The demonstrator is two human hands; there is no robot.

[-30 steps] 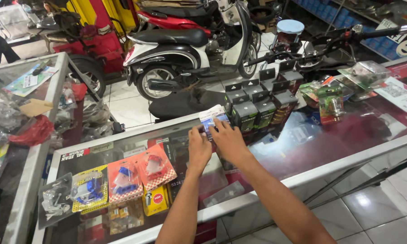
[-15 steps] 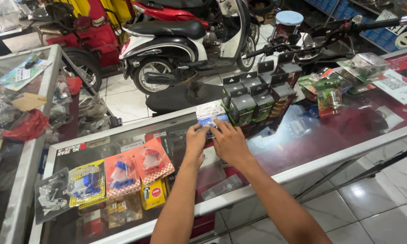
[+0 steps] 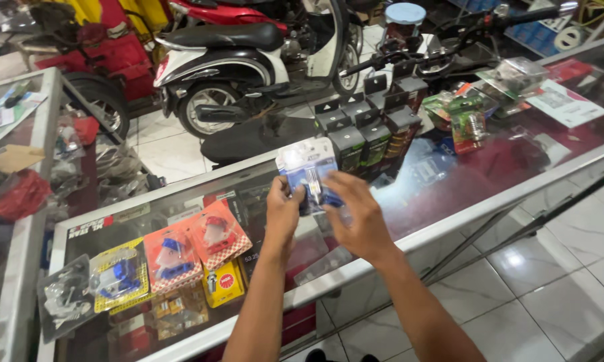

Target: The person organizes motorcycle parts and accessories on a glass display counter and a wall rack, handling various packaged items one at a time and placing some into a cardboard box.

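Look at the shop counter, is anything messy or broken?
Nothing looks broken or spilled. Both hands, left hand and right hand, hold a small blister pack over the glass counter. The red-checked packs under the glass lie tilted, loosely arranged.

Colours on the glass tabletop [image 3: 449, 194]
White-and-blue blister pack [image 3: 308, 171]; red-and-white checked packets [image 3: 218, 234]; yellow packet [image 3: 114, 278]; black boxes [image 3: 372, 137]; white-and-black scooter [image 3: 248, 60].
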